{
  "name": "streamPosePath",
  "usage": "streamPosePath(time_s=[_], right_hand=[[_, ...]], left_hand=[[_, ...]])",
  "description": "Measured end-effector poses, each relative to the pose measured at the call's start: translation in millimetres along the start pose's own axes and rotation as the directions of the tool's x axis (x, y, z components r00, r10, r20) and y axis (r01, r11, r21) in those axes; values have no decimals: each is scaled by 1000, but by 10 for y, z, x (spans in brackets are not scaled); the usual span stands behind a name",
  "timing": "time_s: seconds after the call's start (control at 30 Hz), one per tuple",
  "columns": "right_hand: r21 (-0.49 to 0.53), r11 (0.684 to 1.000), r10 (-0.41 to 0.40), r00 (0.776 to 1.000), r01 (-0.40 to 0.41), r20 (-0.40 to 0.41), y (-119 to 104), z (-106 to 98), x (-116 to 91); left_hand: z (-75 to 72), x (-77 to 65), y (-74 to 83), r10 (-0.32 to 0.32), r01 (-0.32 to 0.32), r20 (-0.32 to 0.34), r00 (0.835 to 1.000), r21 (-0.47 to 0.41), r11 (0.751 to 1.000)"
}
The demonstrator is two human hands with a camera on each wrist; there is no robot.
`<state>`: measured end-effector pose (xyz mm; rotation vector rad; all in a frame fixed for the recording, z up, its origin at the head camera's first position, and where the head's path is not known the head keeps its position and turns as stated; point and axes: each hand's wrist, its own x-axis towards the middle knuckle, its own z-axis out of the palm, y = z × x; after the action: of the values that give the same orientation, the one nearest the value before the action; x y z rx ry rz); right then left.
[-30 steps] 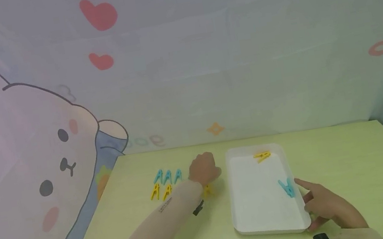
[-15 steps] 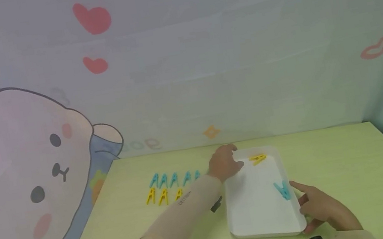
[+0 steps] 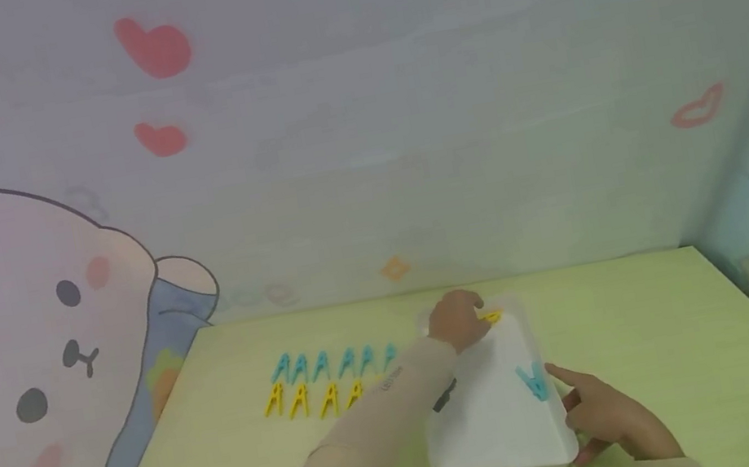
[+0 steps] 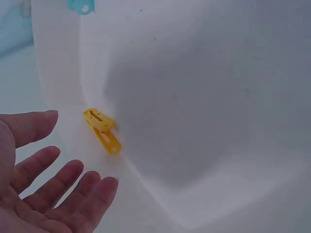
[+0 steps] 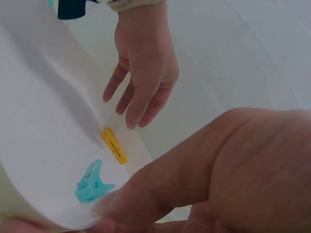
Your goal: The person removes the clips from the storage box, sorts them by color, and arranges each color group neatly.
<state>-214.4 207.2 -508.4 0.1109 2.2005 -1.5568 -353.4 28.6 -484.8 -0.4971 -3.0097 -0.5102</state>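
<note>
My left hand (image 3: 459,321) is over the far end of the white tray (image 3: 499,444), its fingers loosely spread with nothing between them. Just beyond its fingertips in the left wrist view lies a yellow clothespin (image 4: 103,130), against the tray's wall. A blue clothespin (image 3: 534,382) rests inside the tray near the right rim. At that same side, my right hand (image 3: 611,413) holds the tray's edge between thumb and fingers; the right wrist view has the thumb (image 5: 160,182) over the rim beside the blue clothespin.
Left of the tray, a row of blue clothespins (image 3: 320,366) stands behind a row of yellow clothespins (image 3: 298,401) on the green table (image 3: 659,334). My left forearm (image 3: 365,442) partly covers the yellow row. A printed curtain (image 3: 403,138) hangs behind the table.
My left hand has moved right from beside the clothespin rows to above the tray's far end, uncovering more clothespins. The right hand keeps its place at the tray. The head view has shifted slightly.
</note>
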Motion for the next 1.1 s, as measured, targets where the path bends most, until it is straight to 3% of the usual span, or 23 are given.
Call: streamPosePath(time_s=[0.13, 0.27, 0.43, 0.57, 0.83, 1.1], right_hand=[[-3, 1000, -5, 1000, 5, 9, -14, 45, 7], [-29, 999, -21, 1000, 21, 9, -39, 45, 8], [-15, 998, -54, 997, 54, 54, -34, 85, 35], [-9, 998, -65, 995, 66, 76, -25, 93, 54], [-42, 997, -60, 997, 63, 56, -92, 87, 36], [-50, 998, -37, 998, 39, 46, -166, 93, -55]], left_hand=[[37, 11, 20, -25, 23, 45, 999, 49, 999], [73, 51, 61, -10, 3, 62, 998, 104, 995], [159, 68, 6, 25, -42, 71, 997, 249, 968], [234, 72, -36, 37, -58, 74, 997, 310, 949], [271, 95, -62, -6, -8, 53, 999, 262, 965], [39, -50, 40, 8, -24, 94, 996, 169, 985]])
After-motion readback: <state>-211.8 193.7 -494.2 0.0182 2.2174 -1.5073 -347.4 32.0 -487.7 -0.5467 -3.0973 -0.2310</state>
